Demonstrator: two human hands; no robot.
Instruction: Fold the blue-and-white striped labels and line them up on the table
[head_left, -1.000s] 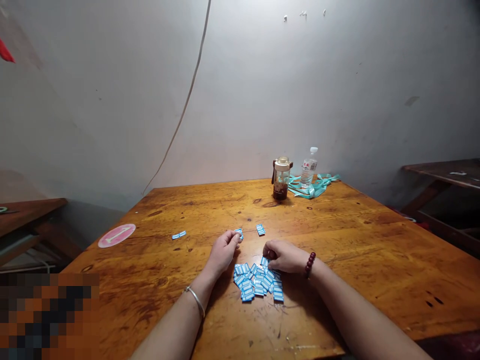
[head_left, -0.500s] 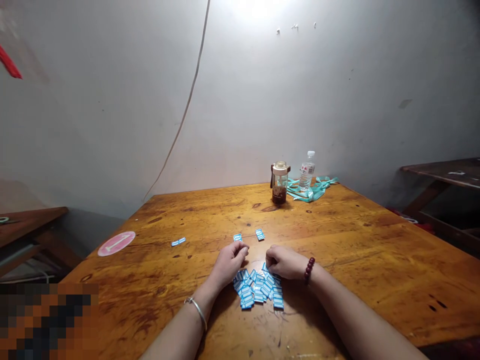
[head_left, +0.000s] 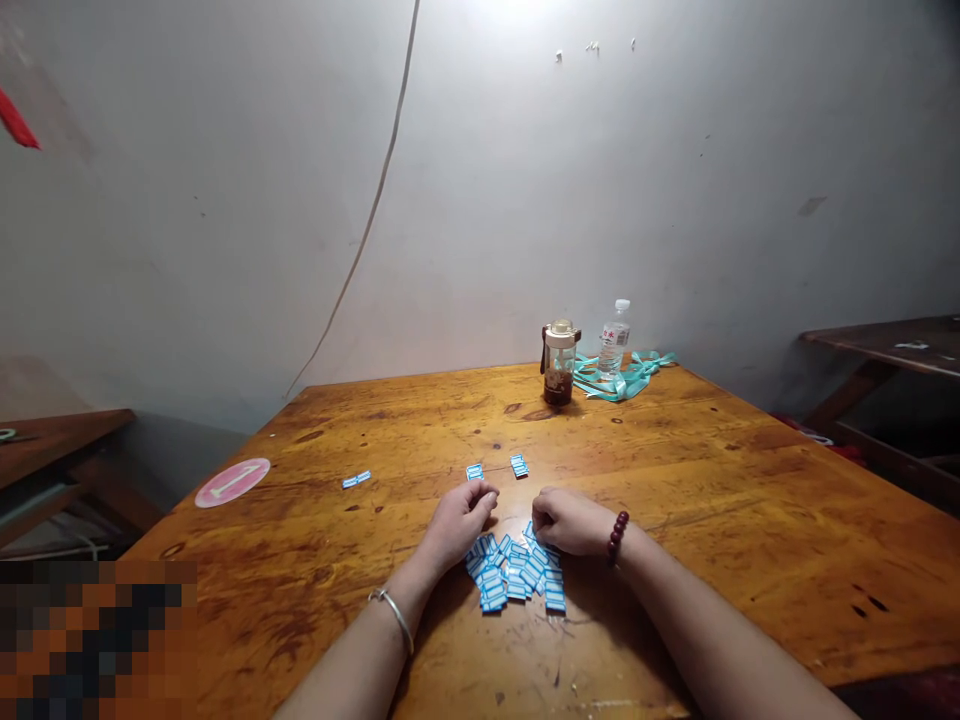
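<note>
A loose pile of small white cards with blue borders (head_left: pixel 516 575) lies on the wooden table between my forearms. At the pile's upper left edge, my left hand (head_left: pixel 460 520) is closed, thumb against curled fingers. My right hand (head_left: pixel 574 520) is curled into a loose fist, low over the upper right cards. Whatever either hand may hold is hidden or too small to make out. Just beyond my left fingers sits a small group of cards (head_left: pixel 475 472). Another small group (head_left: pixel 519 466) lies to its right, and two cards (head_left: pixel 356 480) rest end to end farther left.
On the wooden table (head_left: pixel 720 520), a lidded drink bottle (head_left: pixel 559 370) with dark contents stands near the back. Beside it are a clear water bottle (head_left: pixel 615 338) and turquoise ribbon (head_left: pixel 628 382). A pink oval sticker (head_left: pixel 232 482) marks the left side. A wall (head_left: pixel 480 200) rises behind.
</note>
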